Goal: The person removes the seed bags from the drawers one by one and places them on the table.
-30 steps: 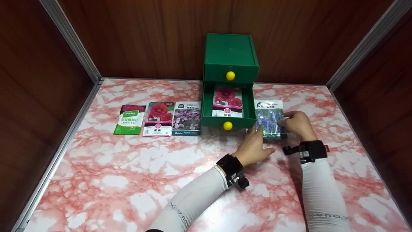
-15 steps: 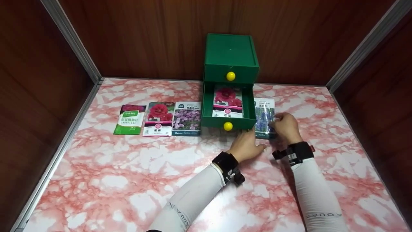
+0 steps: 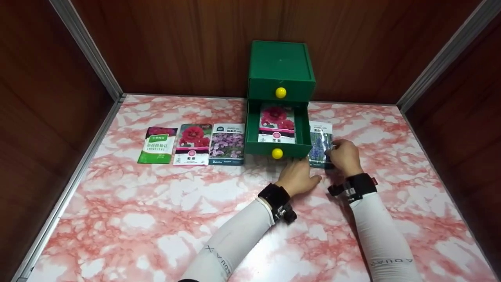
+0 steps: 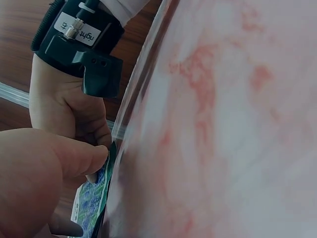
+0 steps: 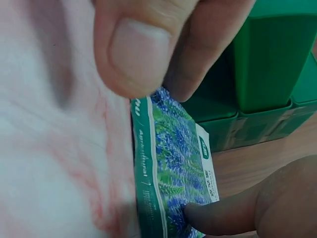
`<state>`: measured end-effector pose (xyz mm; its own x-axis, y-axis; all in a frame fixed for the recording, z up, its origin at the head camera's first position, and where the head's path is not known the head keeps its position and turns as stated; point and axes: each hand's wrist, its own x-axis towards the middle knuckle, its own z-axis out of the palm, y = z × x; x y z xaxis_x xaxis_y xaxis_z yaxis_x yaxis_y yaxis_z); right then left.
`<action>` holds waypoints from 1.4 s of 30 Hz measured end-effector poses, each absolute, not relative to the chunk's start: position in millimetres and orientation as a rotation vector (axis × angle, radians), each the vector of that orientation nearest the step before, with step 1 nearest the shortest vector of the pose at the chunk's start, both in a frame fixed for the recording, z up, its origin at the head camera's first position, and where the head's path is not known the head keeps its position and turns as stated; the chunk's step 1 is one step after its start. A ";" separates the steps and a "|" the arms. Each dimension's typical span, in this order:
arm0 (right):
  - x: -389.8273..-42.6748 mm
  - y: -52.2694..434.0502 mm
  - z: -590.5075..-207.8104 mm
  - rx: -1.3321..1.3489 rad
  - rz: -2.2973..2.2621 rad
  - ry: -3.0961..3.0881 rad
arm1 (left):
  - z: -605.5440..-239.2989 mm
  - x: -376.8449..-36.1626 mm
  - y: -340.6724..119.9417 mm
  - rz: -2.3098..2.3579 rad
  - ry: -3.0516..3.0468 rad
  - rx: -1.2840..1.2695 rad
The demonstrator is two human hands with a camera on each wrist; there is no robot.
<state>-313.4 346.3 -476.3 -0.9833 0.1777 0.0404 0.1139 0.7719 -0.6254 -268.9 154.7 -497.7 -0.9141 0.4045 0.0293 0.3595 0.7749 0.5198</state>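
A seed packet with blue-purple flower spikes (image 3: pixel 320 145) lies on the table, close against the right side of the pulled-out lower drawer (image 3: pixel 287 149). My right hand (image 3: pixel 345 156) pinches its right edge, with the thumb on the printed face. At the packet's lower left corner is my left hand (image 3: pixel 296 178), its thumb spread out to the right and its fingertips partly hidden below the drawer front. In the right wrist view, the left thumb (image 5: pixel 136 54) shows near the packet's lower corner. A pink-flower seed packet (image 3: pixel 276 124) lies inside the drawer.
The green drawer cabinet (image 3: pixel 280 60) stands at the back, its upper drawer closed, with yellow knobs (image 3: pixel 280 93). Left of it lie a purple-flower packet (image 3: pixel 227 145), a red-flower packet (image 3: pixel 192 145) and a green-white packet (image 3: pixel 157 145). Wood panels (image 3: pixel 176 47) enclose the table.
The blue-purple packet has slid left towards the drawer with my right hand. My left hand has shifted slightly left and down. The other packets and the cabinet have stayed in place.
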 end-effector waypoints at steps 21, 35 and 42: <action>-317.9 343.2 -488.8 -0.089 0.975 -2.836 | -497.3 -269.6 156.3 0.668 2.892 0.562; -315.6 344.7 -484.1 -0.151 1.041 -2.862 | -493.9 -267.8 154.0 0.674 2.918 0.627; -316.2 350.0 -477.9 -0.201 1.083 -2.893 | -508.2 -272.2 156.7 0.720 2.935 0.663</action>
